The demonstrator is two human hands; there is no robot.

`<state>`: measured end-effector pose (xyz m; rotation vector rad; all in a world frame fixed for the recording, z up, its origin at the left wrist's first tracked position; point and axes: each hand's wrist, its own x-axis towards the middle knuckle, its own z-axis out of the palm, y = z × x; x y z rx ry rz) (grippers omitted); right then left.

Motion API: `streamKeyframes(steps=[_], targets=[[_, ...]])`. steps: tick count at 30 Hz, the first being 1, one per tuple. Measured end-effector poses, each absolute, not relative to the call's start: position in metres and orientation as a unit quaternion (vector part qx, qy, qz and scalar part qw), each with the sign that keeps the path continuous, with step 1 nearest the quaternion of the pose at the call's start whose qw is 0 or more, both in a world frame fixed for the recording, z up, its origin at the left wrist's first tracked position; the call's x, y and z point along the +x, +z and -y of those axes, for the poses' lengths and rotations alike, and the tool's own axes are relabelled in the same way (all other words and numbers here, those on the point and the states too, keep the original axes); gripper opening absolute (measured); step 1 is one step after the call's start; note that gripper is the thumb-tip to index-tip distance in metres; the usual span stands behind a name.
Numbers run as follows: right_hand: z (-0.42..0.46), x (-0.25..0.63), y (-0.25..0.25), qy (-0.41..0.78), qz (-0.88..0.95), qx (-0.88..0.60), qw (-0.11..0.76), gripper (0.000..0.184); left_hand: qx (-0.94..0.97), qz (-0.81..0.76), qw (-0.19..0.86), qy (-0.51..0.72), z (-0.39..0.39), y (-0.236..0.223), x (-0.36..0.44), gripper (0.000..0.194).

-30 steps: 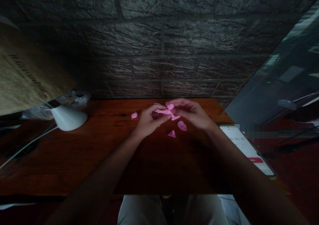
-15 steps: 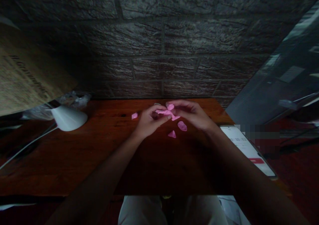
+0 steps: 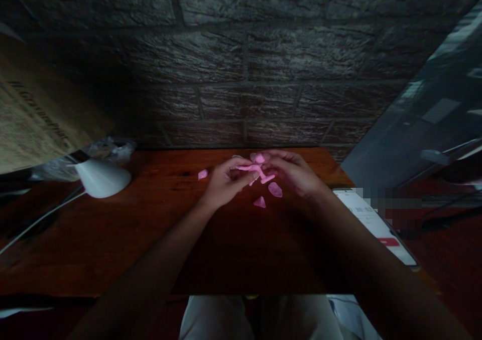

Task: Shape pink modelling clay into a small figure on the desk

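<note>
A small pink figure that looks like modelling clay [image 3: 266, 178], with a round lump at its top and thin limbs, is held just above the table. My left hand [image 3: 222, 184] pinches its body and an outstretched limb between thumb and fingers. On the other side, my right hand [image 3: 295, 172] closes its fingertips on the round pink lump [image 3: 259, 158]. Below the hands lie a flat oval pink piece [image 3: 275, 190] and a triangular pink piece [image 3: 260, 202]. Another small pink piece [image 3: 203, 174] rests left of my left hand.
On the brown wooden table [image 3: 150, 229], a white lamp-like cone with a cable [image 3: 103, 178] stands at left, beside a printed brown paper sheet or bag [image 3: 41, 114] and clear plastic. A lit phone [image 3: 380, 227] lies at the right edge. A brick wall [image 3: 241, 64] rises behind.
My right hand's fingers have shifted around the round lump, and the figure has turned slightly, showing more of its lower limbs. My left hand keeps its grip. The loose pieces stay put.
</note>
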<state>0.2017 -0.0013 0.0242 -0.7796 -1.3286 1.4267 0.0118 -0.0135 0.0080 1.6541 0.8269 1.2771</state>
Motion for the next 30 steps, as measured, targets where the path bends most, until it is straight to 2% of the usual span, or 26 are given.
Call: streamKeyframes(steps=[12, 19, 30], targets=[[0.0021, 0.2006, 0.0242, 0.609, 0.542, -0.324, 0.480, 0.019, 0.660, -0.324, 0.443, 0.513, 0.0143, 0.0090, 0.0122, 0.020], [0.0058, 0.1993, 0.0269, 0.615, 0.524, -0.312, 0.500, 0.021, 0.657, -0.313, 0.453, 0.515, 0.0135, 0.0066, 0.0119, 0.017], [0.0033, 0.2029, 0.0214, 0.563, 0.594, -0.297, 0.492, 0.021, 0.644, -0.310, 0.455, 0.531, 0.0106, 0.0032, 0.0127, 0.021]])
